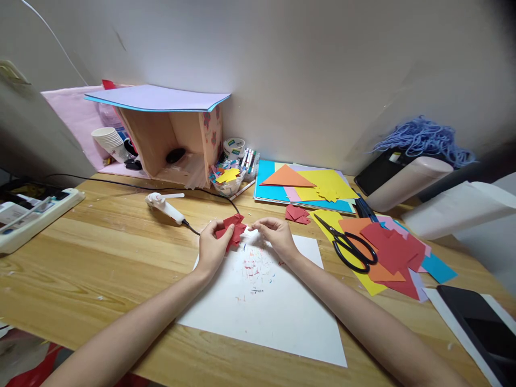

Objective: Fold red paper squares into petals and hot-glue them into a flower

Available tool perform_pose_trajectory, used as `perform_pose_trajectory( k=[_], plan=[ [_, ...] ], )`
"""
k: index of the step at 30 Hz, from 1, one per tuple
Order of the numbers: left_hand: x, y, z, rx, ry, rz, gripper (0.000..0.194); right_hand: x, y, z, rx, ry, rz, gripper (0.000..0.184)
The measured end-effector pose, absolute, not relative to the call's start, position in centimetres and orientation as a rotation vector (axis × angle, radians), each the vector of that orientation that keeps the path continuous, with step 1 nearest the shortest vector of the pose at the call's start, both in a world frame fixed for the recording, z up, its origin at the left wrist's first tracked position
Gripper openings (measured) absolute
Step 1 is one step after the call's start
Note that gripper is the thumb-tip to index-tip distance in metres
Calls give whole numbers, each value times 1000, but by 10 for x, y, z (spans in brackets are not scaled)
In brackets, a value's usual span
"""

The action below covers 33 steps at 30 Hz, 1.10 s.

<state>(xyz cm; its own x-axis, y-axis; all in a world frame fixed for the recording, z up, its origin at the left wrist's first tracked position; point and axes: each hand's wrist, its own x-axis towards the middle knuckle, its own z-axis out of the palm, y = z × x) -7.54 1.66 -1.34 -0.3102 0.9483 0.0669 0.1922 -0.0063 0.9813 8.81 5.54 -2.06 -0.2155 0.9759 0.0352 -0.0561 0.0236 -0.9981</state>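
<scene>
My left hand (213, 242) grips a piece of folded red paper (237, 228) with jagged edges, its thumb pressed on top. Just to the right, my right hand (276, 236) is closed in a pinch, its fingertips a short way from the paper's edge. Whatever lies in that pinch, if anything, is too small to make out. Beneath both hands lies a white sheet (282, 317) with coloured marks. A second folded red paper piece (297, 214) rests on the table beyond my right hand.
Black-handled scissors (352, 252) lie on coloured paper scraps (391, 250) at the right. A white glue gun (165, 208) with a black cord is at the left. Behind stand an open box (161, 142) and a paper stack (264, 180). A phone (479, 322) lies front right.
</scene>
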Motion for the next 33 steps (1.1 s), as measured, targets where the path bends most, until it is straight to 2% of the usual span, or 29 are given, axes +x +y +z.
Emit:
perform_pose_trajectory(
  k=[20,25,33],
  plan=[
    [-72,16,-10,1125,1445,1343,22,86,51,-15,-1002,-1400,1267,20],
    [-73,16,-11,1149,1457,1360,21,86,52,-15,-1005,-1326,1306,13],
    [-73,17,-12,1070,1429,1360,25,86,50,-15,-1067,-1364,1247,17]
  ],
)
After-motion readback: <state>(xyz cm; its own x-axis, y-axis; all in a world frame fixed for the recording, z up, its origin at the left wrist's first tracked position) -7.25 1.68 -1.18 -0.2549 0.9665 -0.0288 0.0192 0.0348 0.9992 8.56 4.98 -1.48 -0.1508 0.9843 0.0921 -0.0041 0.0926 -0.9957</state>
